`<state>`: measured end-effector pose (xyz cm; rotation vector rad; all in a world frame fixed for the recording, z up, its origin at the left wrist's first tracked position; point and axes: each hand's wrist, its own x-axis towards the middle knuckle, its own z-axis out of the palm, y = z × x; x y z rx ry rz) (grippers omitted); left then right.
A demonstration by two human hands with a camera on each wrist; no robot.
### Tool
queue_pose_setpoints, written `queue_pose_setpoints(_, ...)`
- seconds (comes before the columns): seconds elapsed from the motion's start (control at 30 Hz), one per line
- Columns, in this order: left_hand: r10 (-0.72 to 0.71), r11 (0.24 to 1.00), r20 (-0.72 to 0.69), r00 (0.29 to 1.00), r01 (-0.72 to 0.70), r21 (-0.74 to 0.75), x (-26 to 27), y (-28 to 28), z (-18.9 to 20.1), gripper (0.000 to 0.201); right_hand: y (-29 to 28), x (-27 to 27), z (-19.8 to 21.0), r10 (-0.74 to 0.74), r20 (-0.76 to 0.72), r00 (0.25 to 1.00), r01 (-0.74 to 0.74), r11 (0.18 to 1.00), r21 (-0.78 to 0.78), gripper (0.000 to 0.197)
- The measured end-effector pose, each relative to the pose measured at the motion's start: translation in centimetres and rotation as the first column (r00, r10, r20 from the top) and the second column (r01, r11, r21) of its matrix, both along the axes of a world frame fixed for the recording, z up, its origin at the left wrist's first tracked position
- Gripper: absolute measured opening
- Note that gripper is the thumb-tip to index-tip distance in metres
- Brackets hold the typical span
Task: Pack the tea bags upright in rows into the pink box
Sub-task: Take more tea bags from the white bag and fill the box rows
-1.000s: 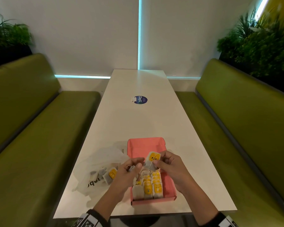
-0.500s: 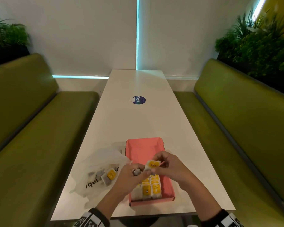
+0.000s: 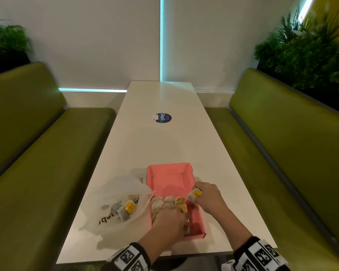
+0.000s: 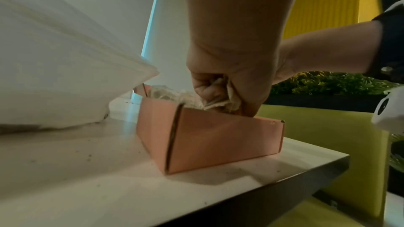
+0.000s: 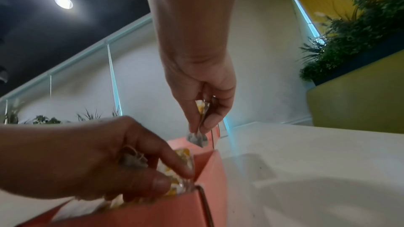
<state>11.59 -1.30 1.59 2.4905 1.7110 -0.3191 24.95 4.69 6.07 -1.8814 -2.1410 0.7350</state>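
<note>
round sticker on table reading "ClayG", bag lettering unreadable

Pink cardboard box: uniform salmon-pink walls and floor, dark line along corner seams. Packed paper tea bags inside: off-white sachets, yellow tags with dark print. Single tea bag at 3 o'clock of box: white paper, yellow tag, dark mark. Translucent white plastic bag at 9 o'clock of box: black lettering, grey-beige sachets and one yellow tag within. Glossy white table top. Round sticker at 12 o'clock: dark blue, white and green lettering. Wristbands: black with black-and-white square marker pattern. Padded benches: olive green.
</note>
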Motion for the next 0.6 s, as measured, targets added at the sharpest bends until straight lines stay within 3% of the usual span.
queue_pose_setpoints(0.13, -0.003, 1.000, -0.050, 0.999, 0.002, -0.021, 0.9, 0.6, -0.6, 0.049, -0.2, -0.3, -1.1, 0.044, 0.091, 0.995, -0.042, 0.999, -0.026, 0.018)
queue_pose_setpoints(0.27, 0.048, 0.994, -0.070, 0.996, -0.054, -0.093, 1.3, 1.3, -1.1, 0.046, -0.2, -0.7, -1.7, 0.110, 0.176, 0.978, -0.100, 0.993, -0.065, 0.014)
queue_pose_setpoints(0.43, 0.113, 0.988, -0.055, 0.992, -0.118, -0.098, 1.1, 1.6, -1.6, 0.053, -0.1, -1.4, -2.9, 0.140, 0.262, 0.955, -0.153, 0.988, 0.028, 0.022)
queue_pose_setpoints(0.5, 0.071, 0.994, -0.072, 0.995, -0.077, -0.083, 1.0, 1.4, -1.0, 0.051, -0.4, -1.5, -2.8, 0.164, 0.323, 0.932, -0.191, 0.980, 0.054, 0.026)
queue_pose_setpoints(0.6, -0.024, 0.998, -0.143, 0.989, 0.015, -0.064, 0.8, 1.0, 0.0, 0.044, -0.6, -1.5, -3.1, 0.192, 0.369, 0.909, -0.222, 0.974, 0.041, 0.017)
